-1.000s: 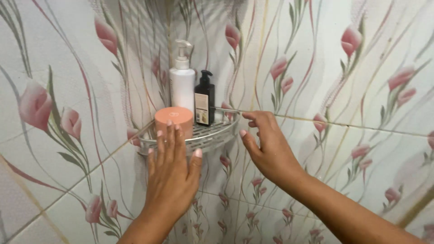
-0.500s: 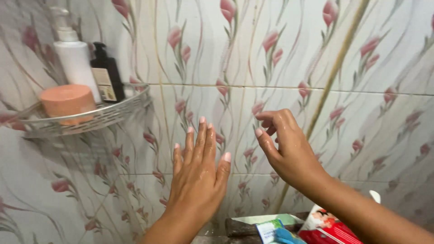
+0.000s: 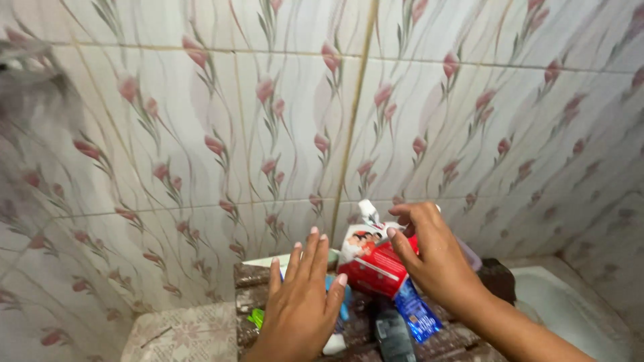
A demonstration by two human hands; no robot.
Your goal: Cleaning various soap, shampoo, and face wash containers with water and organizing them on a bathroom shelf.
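At the far left, a blurred grey shape point(image 3: 30, 74) is seen against the floral wall tiles point(image 3: 201, 134); what it is cannot be told. Lower left, a patterned ledge point(image 3: 181, 335) is seen beside a dark brown stand point(image 3: 251, 275) crowded with toiletries. The left hand point(image 3: 302, 302) is held flat and open above these, fingers straight and together, gripping nothing; a green item point(image 3: 255, 316) lies just left of its wrist, and a blue item point(image 3: 343, 310) peeks out beside its thumb. To its right, a red and white pouch with a white spout point(image 3: 369, 261) stands tilted on the stand. The right hand point(image 3: 433, 258) is open with curled fingers, its fingertips touching or just beside the pouch's upper edge; a firm grip is not shown. Below the pouch, a blue sachet point(image 3: 417, 312) and a dark bottle point(image 3: 392, 335) are seen. At the far right, a white basin rim point(image 3: 570, 302) is visible.
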